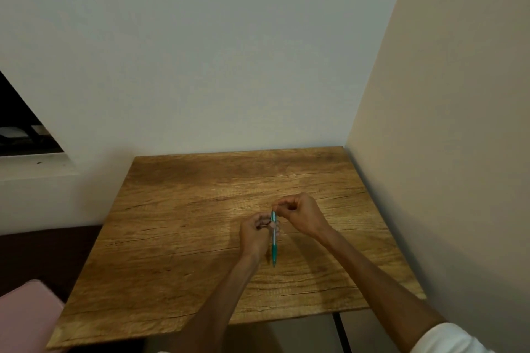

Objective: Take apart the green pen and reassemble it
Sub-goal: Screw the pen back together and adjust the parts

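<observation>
My left hand (255, 231) grips the pen (274, 238) mid-barrel over the table (177, 209), tip pointing to 6 o'clock, to steady it. My right hand (298, 216) pinches its 12 o'clock end, probably to twist or pull there.

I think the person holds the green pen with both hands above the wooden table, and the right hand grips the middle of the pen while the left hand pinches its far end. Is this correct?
Not quite: the hands are swapped. In the head view the left hand grips the middle of the green pen, and the right hand pinches its far end. The rest is right: both hands hold it above the wooden table.
</observation>
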